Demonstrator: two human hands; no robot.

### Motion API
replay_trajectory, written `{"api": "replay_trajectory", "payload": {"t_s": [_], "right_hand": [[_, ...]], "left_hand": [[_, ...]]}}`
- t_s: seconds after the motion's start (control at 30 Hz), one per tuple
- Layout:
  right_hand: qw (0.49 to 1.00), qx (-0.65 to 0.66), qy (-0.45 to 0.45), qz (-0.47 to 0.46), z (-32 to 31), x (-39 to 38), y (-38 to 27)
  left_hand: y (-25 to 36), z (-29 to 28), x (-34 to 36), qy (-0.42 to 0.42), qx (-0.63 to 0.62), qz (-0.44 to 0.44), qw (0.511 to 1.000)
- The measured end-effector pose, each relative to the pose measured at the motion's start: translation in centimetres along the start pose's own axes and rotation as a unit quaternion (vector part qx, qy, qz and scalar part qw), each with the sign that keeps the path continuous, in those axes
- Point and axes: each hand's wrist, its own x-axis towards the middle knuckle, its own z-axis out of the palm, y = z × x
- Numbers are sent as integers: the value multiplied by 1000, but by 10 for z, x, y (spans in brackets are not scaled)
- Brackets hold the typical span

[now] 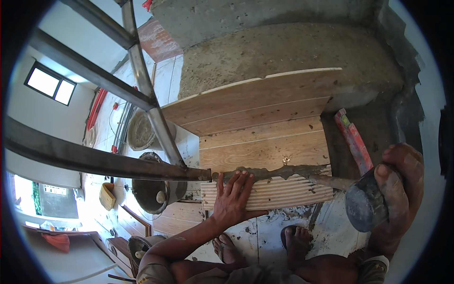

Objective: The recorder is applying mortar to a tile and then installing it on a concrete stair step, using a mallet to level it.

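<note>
My left hand [232, 196] lies flat with fingers spread on the grooved front strip [293, 191] of a wood-look stair tread, its fingertips at a line of wet grey mortar [265, 174]. Behind that line is the smooth tread tile [265, 149], spotted with mortar. A wood-look riser tile [255, 102] rises behind it. At the right, my right hand [402, 184] is closed round the dark head of a rubber mallet [366, 203]. The mallet's pale handle points left, and its end reaches the mortar near the tread's right side.
A red spirit level [353, 141] leans right of the tread. Metal railing bars [109, 163] cross the left side and end at the tread. Mortar buckets [150, 189] stand below left. Bare concrete steps [293, 52] rise behind. My feet are on mortar-splashed white tiles [269, 236].
</note>
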Motion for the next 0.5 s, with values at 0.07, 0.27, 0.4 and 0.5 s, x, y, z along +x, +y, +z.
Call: {"api": "replay_trajectory", "payload": {"t_s": [0.07, 0.27, 0.4, 0.5], "right_hand": [[1000, -18, 9, 6, 2, -6, 4], [999, 11, 0, 40, 0, -5, 5], [1000, -8, 7, 22, -4, -9, 8], [1000, 4, 19, 15, 2, -8, 9]], "left_hand": [[0, -1, 2, -6, 3, 2, 1000], [-1, 0, 0, -11, 6, 2, 1000], [5, -1, 6, -20, -1, 6, 1000], [3, 1, 3, -7, -1, 4, 1000]]}}
